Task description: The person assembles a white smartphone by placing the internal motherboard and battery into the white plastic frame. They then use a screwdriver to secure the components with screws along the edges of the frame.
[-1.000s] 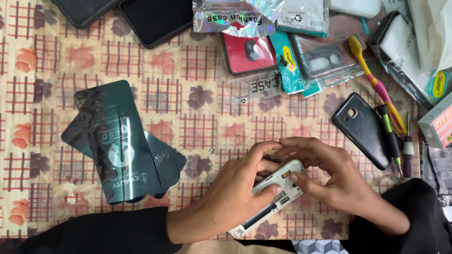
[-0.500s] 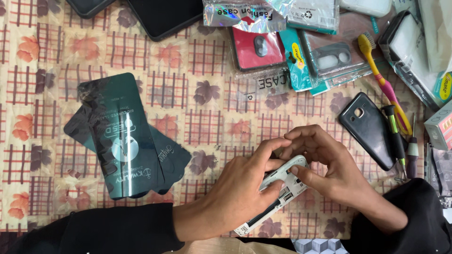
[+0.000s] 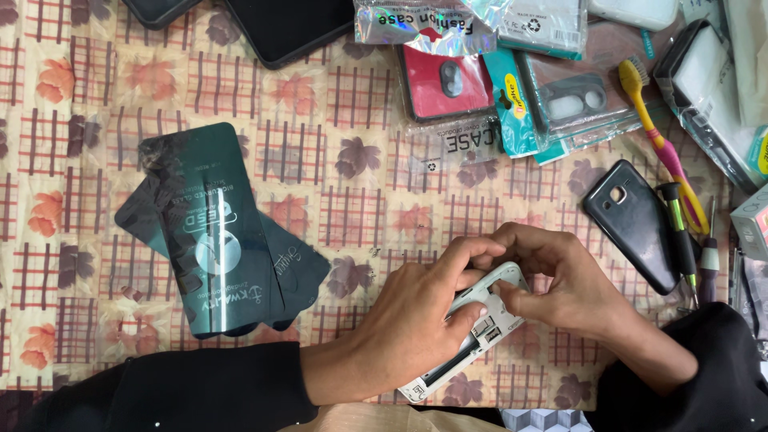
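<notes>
Since the earlier frame both hands have shifted only slightly: the right hand (image 3: 572, 284) has closed in over the top corner of the phone (image 3: 472, 336), and the left hand (image 3: 420, 320) has kept its hold on the body. Phone lies low on the bench (image 3: 352, 208), tilted, back side up, between the two hands. Its black back cover (image 3: 632, 224) is already off and rests well apart to the right, beside the screwdrivers (image 3: 680, 236) and a toothbrush (image 3: 656, 132). The open back shows metal slots and an empty bay; no battery is visible in it.

Left grip: clamped around the phone's middle. Right grip: fingertips pinched on the pale frame at the upper corner.

Judgement: opening is done; work on the frame or inner parts is under way. Dark film packets (image 3: 216, 232) to the left lie untouched, as do the packaged cases (image 3: 480, 72) above.
</notes>
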